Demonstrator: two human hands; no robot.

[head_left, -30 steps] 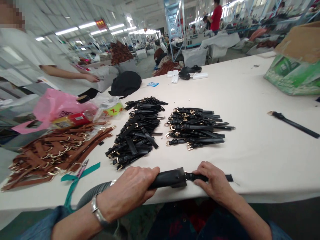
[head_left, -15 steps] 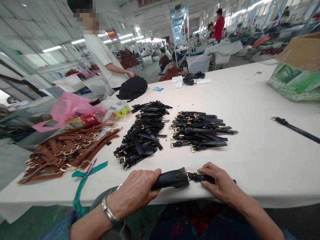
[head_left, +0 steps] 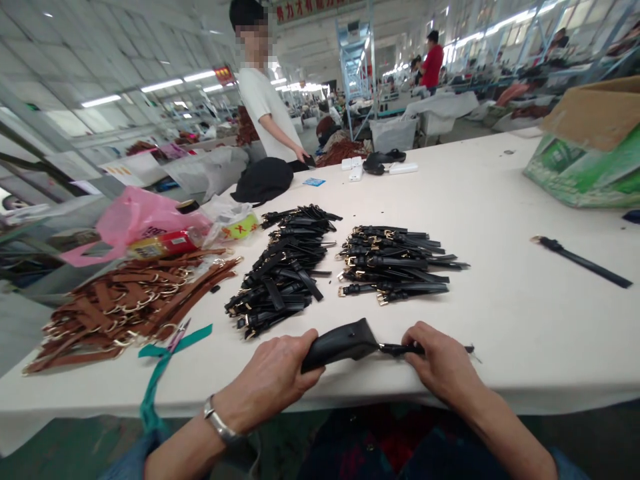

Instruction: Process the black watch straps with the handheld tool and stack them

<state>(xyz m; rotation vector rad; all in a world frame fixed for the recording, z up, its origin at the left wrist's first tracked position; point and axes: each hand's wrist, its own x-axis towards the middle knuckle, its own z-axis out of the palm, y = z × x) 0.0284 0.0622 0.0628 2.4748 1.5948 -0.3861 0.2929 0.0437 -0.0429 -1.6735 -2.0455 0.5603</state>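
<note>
Black tool (head_left: 345, 343) clasped in left hand (head_left: 280, 373); right hand (head_left: 443, 360) pinching strap (head_left: 393, 349); banner (head_left: 317, 9): "力才有".

a pink bag (head_left: 133, 215) sits at left — a green carton (head_left: 575, 170) at right

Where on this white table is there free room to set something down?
Bare white tabletop lies between the right hand, the right heap of black buckled straps and the single black strap, stretching back toward the green cardboard box. The left is crowded: another black strap heap, brown ringed straps, a pink plastic bag.
</note>
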